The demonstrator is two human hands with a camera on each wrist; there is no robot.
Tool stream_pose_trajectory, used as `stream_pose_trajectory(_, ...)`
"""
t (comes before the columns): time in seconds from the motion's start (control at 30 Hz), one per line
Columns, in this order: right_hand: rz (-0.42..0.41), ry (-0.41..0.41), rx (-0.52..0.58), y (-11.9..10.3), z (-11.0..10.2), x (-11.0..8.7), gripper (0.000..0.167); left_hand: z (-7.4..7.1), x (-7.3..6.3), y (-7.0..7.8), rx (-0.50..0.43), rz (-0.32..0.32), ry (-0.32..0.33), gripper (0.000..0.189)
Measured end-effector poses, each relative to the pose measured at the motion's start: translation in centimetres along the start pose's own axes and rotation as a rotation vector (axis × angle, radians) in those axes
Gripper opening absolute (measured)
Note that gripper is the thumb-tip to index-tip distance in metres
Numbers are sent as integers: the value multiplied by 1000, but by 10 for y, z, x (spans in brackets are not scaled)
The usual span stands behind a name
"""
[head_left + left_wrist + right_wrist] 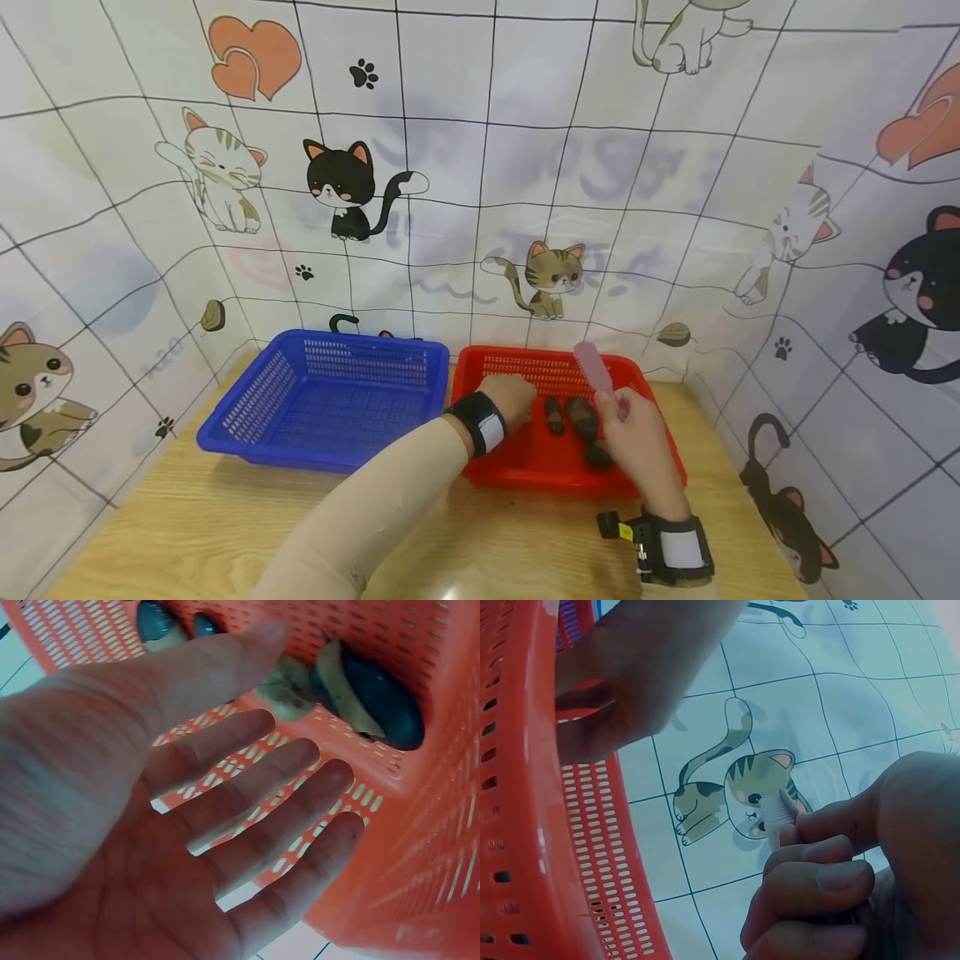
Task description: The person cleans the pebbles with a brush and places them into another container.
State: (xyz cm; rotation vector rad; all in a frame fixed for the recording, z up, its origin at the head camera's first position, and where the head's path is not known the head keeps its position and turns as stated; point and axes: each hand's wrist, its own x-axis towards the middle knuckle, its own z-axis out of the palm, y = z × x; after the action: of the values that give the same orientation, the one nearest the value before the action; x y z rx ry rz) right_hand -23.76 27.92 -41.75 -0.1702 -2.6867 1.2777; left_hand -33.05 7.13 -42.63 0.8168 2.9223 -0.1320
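Observation:
My left hand (511, 399) reaches into the left side of the red basket (517, 477). In the left wrist view its fingers (247, 795) are spread and extended, with nothing between them. Near them lie a dark glossy mussel-like shell (379, 697) with a tan band and a pale lump (287, 690) beside it. Several dark brown shells, among them a small one (554, 415) and a larger one (582, 417), lie in the basket's right half. Above that side, my right hand (633, 437) grips a pink brush (592, 365) tilted up to the left; pale bristles (776, 817) show by the thumb.
A blue plastic basket (333, 458) stands to the left of the red one on the wooden table (480, 542). Behind both hangs a white sheet (450, 192) with cat drawings, which also covers the left and right sides.

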Motion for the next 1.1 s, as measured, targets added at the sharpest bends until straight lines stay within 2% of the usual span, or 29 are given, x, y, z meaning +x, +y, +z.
stream_pose_trajectory(0.03,0,1,2,0,0,0,34,17,14,-4,8,-6,5,27)
stream_pose_trajectory(0.2,-1,9,-4,-1,-1,0,32,73,70,-24,-29,9,-23,26)
stream_pose_trajectory(0.27,-4,13,-6,-1,-2,0,32,62,64,-22,-58,16,-54,22)
stream_pose_trajectory(0.4,9,15,-1,1,-3,-1,33,45,52,-14,-91,-3,-73,23)
stream_pose_trajectory(0.5,24,12,4,2,-5,-2,34,42,50,-11,-97,-14,-80,22)
stream_pose_trajectory(0.57,25,11,6,2,-5,-2,35,52,60,-13,-80,-16,-80,22)
stream_pose_trajectory(0.7,20,19,10,2,-6,-3,33,64,73,-15,-69,-8,-87,25)
stream_pose_trajectory(0.77,19,26,9,2,-6,-3,33,77,83,-19,-56,-9,-70,26)
stream_pose_trajectory(0.8,17,27,10,2,-5,-4,33,76,82,-20,-62,-7,-72,27)
stream_pose_trajectory(0.9,15,23,14,2,-4,-4,34,87,86,-25,-79,-22,-61,28)
stream_pose_trajectory(1.0,13,20,18,1,-4,-2,36,84,83,-27,-121,-29,-76,28)
stream_pose_trajectory(1.1,25,16,24,0,-5,-1,35,88,90,-29,-164,-36,-96,26)
